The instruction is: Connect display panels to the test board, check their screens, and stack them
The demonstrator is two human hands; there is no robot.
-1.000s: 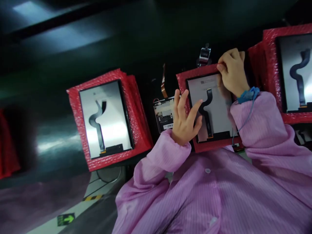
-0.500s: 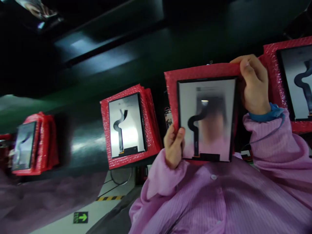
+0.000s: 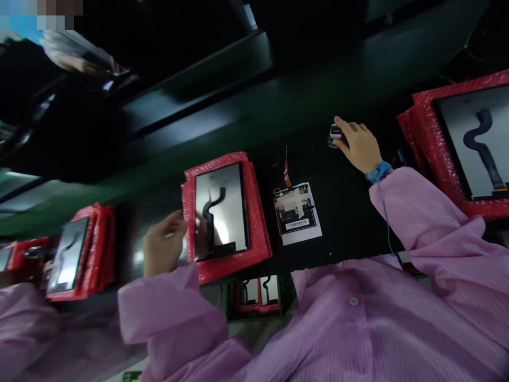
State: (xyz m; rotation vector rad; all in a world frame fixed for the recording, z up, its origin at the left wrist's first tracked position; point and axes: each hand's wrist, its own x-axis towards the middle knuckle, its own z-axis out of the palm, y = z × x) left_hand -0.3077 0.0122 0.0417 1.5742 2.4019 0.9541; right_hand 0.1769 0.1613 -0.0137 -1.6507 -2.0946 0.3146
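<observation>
My left hand [image 3: 164, 243] is at the left edge of a stack of red bubble-wrap sheets [image 3: 257, 233]. Its thumb and fingers curl together at the wrap's edge. On top of this stack lies a display panel [image 3: 234, 212] with a dark curved flex cable [image 3: 207, 215]. Farther right, my right hand [image 3: 360, 146] pinches a small silvery block with a dark label [image 3: 336, 131], above a round clear-looking object partly hidden behind it. Between my hands, a device board with taped parts and a barcode label [image 3: 296, 209] rests on a white sheet, an orange flex cable [image 3: 286, 172] sticking up from it.
Another wrapped panel stack [image 3: 449, 154] stands at the right. To the left is a further stack [image 3: 95, 254], beside a person's pink sleeve [image 3: 24, 313]. Below the dark bench's edge sits a green-framed bin [image 3: 254, 318] holding panels.
The panel and red wrap that both hands held up now lie on the stack at my left. My right hand has moved away and grips the small block. The board is uncovered.
</observation>
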